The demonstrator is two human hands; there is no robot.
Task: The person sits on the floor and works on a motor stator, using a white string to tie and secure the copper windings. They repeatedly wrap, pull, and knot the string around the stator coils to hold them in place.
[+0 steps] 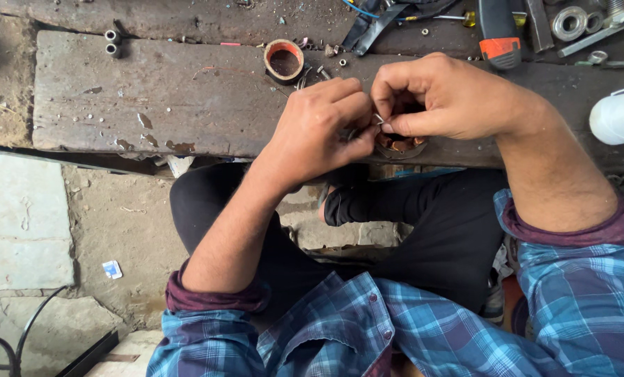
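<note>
Worn wooden bench (151,105) under both hands; tape roll (284,61) just beyond left hand (322,129); two small metal sleeves (112,42) far left; bearing rings (570,22) beyond right hand (437,98); white container (619,115) right.

Small round part (400,145) mostly hidden under both hands' grip; white cylinder (620,116) cut off at right edge.

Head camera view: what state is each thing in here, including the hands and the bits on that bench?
Left hand: fingers curled, pinching a small metal part.
Right hand: fingers closed on the same small part.
Round metal piece: on the bench edge, mostly hidden beneath the hands.
Tape roll: lying flat, untouched.
Two short tubes: side by side, untouched.
Wooden bench: worn, scattered with scraps.
</note>
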